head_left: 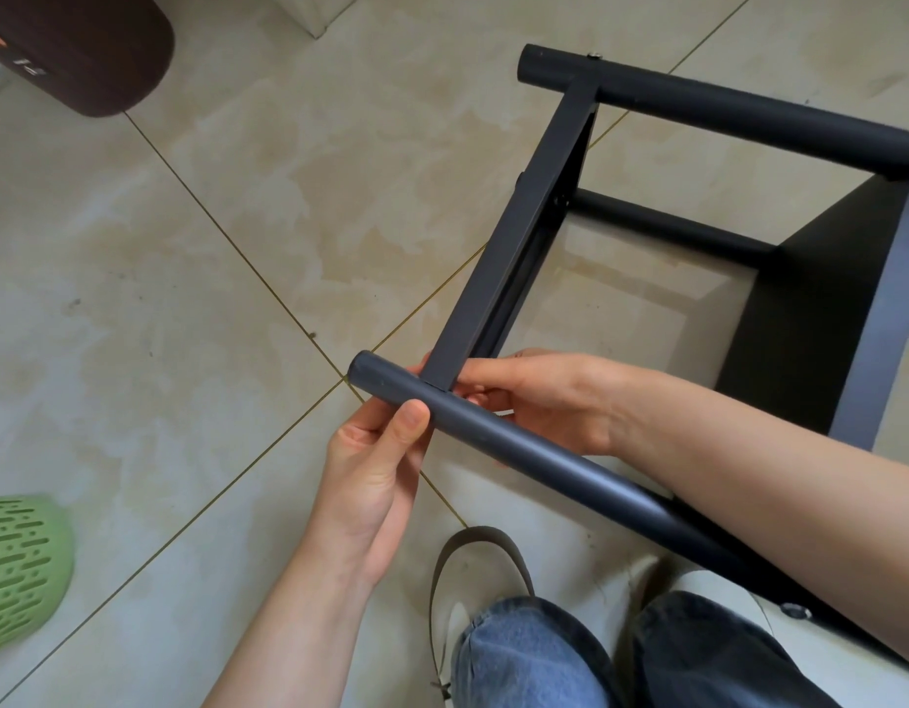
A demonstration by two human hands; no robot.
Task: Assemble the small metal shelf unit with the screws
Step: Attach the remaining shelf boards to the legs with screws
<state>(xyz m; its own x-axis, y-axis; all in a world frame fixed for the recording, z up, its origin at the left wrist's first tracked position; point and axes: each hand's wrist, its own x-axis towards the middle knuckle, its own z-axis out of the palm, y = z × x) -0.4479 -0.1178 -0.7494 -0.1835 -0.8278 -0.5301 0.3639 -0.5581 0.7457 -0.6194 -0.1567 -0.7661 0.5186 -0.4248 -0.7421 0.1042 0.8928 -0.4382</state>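
- The floor [197, 278] was pale beige tile with thin gold-coloured grout lines crossing diagonally; the shelf unit lay on its side on it.
- Nearest the camera, two knees in blue jeans [534, 656] showed at the bottom edge, with a pale shoe [460, 613] under the left one.
- A green perforated basket [18, 569] sat at the lower left edge, well apart from the work.
- The left hand [375, 477] came up from below, its fingers curled round the near tube [498, 442] close to the tube's capped end, thumb laid across the top.
- The right hand [544, 401] reached in from the right and lay behind the same tube, its fingers bent in at the joint where the crossbar [513, 242] met the tube; the fingertips were partly hidden, so whether they pinched a screw could not be told.
- The near tube ran from the hands down to the lower right, passing under the right forearm.
- The crossbar rose from that joint away to the far tube [723, 107], where a small screw head [593, 55] showed on top.
- A lower tube [666, 224] lay behind the crossbar, near the floor.
- A dark flat panel [820, 298] stood at the right, between the tubes.
- A dark brown rounded object [89, 48] filled the far upper left corner.
- A pale wall corner [314, 12] met the floor at the top.
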